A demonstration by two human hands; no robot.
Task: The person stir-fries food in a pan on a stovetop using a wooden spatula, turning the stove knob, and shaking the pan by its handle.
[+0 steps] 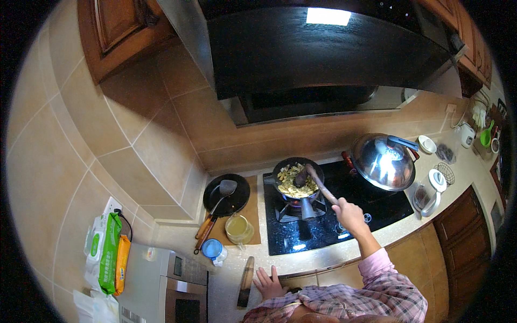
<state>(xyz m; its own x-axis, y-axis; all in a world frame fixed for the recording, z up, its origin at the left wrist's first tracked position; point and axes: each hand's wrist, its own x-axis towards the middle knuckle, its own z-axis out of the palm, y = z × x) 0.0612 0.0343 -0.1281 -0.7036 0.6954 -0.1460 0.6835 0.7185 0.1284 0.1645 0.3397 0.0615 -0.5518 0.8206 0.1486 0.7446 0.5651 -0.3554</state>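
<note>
My right hand grips the handle of a wooden spatula. Its dark head rests in chopped, yellowish-green food inside a small frying pan. Beneath the pan a blue flame burns on the left burner of a black glass gas hob; the pan's grey handle points towards me. My left hand lies on the counter's front edge, fingers spread, holding nothing. Just left of it is a long wooden object with a dark lower end; its exact kind is unclear.
A domed-lid wok occupies the right burner. Left of the hob are a black flat pan with a turner, a glass jug of yellowish liquid and a blue-lidded jar. A glass kettle stands right. The range hood overhangs.
</note>
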